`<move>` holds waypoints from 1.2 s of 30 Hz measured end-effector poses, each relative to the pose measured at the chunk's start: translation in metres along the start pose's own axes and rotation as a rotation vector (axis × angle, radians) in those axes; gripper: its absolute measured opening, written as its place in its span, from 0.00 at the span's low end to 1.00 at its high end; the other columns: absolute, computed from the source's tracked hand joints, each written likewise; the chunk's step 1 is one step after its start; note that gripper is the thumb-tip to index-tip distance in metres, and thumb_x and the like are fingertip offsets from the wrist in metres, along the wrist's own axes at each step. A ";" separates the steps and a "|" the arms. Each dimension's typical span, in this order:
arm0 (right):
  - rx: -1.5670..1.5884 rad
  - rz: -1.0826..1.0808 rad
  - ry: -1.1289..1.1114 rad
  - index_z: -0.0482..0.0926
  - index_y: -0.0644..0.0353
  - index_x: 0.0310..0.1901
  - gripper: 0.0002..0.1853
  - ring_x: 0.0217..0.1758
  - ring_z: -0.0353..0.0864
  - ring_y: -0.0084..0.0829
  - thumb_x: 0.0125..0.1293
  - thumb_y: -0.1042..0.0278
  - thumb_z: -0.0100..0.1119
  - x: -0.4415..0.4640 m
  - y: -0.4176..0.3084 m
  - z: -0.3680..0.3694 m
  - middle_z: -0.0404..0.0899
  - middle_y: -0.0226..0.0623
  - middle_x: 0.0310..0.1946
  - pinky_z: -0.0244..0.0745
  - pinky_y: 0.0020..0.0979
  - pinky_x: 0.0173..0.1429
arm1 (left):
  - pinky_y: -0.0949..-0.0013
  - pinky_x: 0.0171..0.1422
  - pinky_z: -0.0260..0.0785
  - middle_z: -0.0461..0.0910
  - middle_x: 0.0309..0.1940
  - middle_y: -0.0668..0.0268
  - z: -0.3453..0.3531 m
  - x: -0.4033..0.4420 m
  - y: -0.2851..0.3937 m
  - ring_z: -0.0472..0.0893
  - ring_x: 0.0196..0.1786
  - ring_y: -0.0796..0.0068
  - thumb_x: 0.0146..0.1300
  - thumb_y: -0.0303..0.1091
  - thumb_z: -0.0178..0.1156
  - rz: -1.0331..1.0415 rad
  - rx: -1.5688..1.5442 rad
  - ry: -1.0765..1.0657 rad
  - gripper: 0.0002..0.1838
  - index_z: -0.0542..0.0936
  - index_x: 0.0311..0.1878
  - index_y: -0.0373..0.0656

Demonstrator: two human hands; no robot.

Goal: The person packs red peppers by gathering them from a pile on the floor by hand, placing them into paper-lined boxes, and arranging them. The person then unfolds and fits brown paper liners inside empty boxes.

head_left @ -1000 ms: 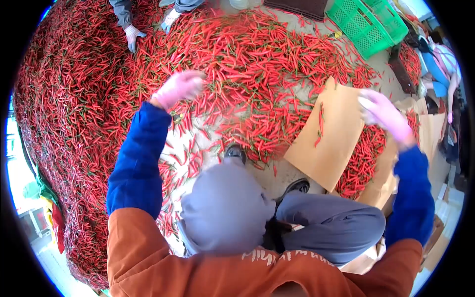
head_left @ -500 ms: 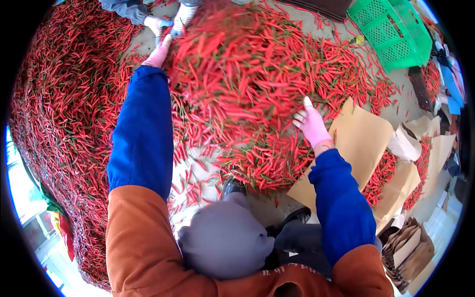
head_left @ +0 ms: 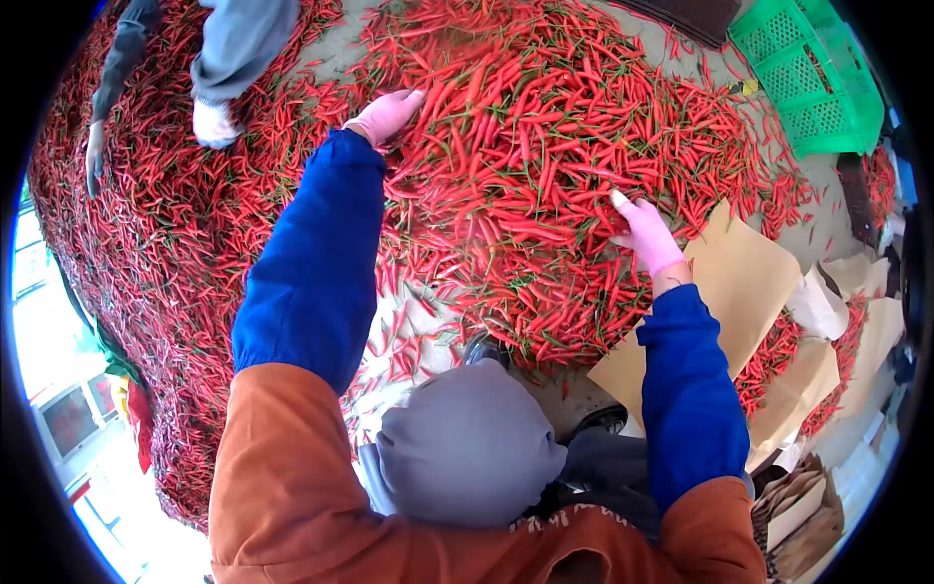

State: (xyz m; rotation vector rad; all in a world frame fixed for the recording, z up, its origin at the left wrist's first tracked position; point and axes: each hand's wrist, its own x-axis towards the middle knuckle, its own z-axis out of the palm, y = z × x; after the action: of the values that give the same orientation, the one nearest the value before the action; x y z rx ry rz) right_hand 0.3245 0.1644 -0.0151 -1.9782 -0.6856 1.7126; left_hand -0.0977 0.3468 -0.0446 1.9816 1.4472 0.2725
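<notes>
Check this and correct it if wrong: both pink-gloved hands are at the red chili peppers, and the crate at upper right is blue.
Wrong colour: the head view shows the crate green, not blue. The rest holds: left hand and right hand, both pink-gloved, at the red chili peppers.

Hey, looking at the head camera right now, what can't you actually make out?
All in the head view:
- Ends of the left hand's and right hand's fingers: hidden among the red chillies, so any grip is unclear.
- Co-worker's head and torso: cut off by the top edge.
- Co-worker's gloved hand: blurred, fingers indistinct.
- Green crate's top end: cut off by the picture's edge.
- White lettering on the clothing: too small and distorted.
</notes>
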 end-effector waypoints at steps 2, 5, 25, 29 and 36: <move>-0.706 -0.043 0.183 0.65 0.70 0.59 0.40 0.56 0.73 0.39 0.56 0.42 0.63 0.018 -0.009 -0.007 0.71 0.48 0.57 0.68 0.36 0.60 | 0.59 0.61 0.63 0.77 0.49 0.46 0.000 -0.019 0.029 0.74 0.56 0.48 0.66 0.60 0.40 -0.202 0.028 -0.040 0.35 0.72 0.55 0.34; -0.747 -0.789 0.595 0.76 0.59 0.52 0.25 0.50 0.75 0.43 0.53 0.57 0.66 -0.063 -0.057 0.043 0.76 0.45 0.46 0.70 0.38 0.58 | 0.59 0.61 0.63 0.76 0.50 0.44 0.000 -0.028 0.039 0.74 0.56 0.48 0.67 0.60 0.39 -0.185 0.059 -0.049 0.35 0.72 0.55 0.32; 0.010 -0.729 -0.182 0.82 0.62 0.40 0.10 0.41 0.78 0.20 0.58 0.69 0.64 -0.099 -0.111 0.086 0.81 0.27 0.37 0.72 0.24 0.50 | 0.54 0.62 0.64 0.75 0.53 0.47 0.012 -0.047 0.070 0.73 0.57 0.47 0.67 0.61 0.36 -0.394 0.227 0.031 0.34 0.70 0.60 0.40; -0.046 -0.720 -0.060 0.83 0.59 0.40 0.10 0.32 0.73 0.13 0.58 0.67 0.65 -0.146 -0.135 0.046 0.80 0.22 0.30 0.69 0.19 0.41 | 0.53 0.62 0.63 0.74 0.56 0.50 0.022 -0.069 0.089 0.72 0.58 0.48 0.68 0.58 0.37 -0.382 0.393 0.114 0.28 0.67 0.63 0.51; -0.333 -0.923 0.118 0.83 0.61 0.36 0.07 0.34 0.72 0.15 0.56 0.70 0.65 -0.216 -0.133 -0.015 0.79 0.24 0.33 0.68 0.21 0.41 | 0.58 0.68 0.58 0.66 0.61 0.48 0.021 -0.083 0.074 0.67 0.62 0.49 0.63 0.41 0.53 0.054 0.009 0.515 0.27 0.65 0.63 0.39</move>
State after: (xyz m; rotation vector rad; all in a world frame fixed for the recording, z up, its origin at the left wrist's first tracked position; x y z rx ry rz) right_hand 0.3038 0.1345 0.2367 -1.5138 -1.5968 0.9469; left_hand -0.0605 0.2514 0.0023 2.0491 1.7007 0.8511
